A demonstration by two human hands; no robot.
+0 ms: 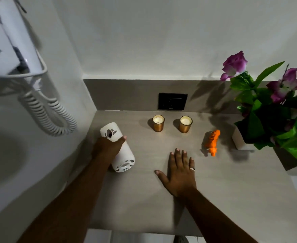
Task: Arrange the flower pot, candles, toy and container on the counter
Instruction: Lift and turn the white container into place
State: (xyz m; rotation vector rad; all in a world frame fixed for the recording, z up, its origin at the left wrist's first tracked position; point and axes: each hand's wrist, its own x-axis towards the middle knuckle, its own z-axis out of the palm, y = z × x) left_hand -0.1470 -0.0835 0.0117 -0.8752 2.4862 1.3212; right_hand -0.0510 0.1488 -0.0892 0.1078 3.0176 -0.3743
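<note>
At the right edge, the flower pot (239, 141) is mostly buried under leaves and purple blooms, and the frame cuts the plant off; only a pale corner of the pot shows. Print on the wall-hung hair dryer (12, 44) at top left is too blurred to read, and its coiled cord (47, 111) hangs down beside the sink (5, 155), which is only partly in view. A grey-beige counter (144, 199) runs back to a low grey splashback with a dark socket plate (172, 101) under a white wall; the light is dim. Two candles (158, 123) in amber glasses stand upright side by side near the back, just in front of the socket. An orange toy (213, 142) tiger lies near the pot, long axis running front to back. The white container (118, 148) lies tilted at the counter's left, its perforated end toward the camera, its cut-out end toward the back wall. The left hand (107, 148) wraps around its middle. The right hand (180, 172) rests flat on the counter, fingers spread, holding nothing.
</note>
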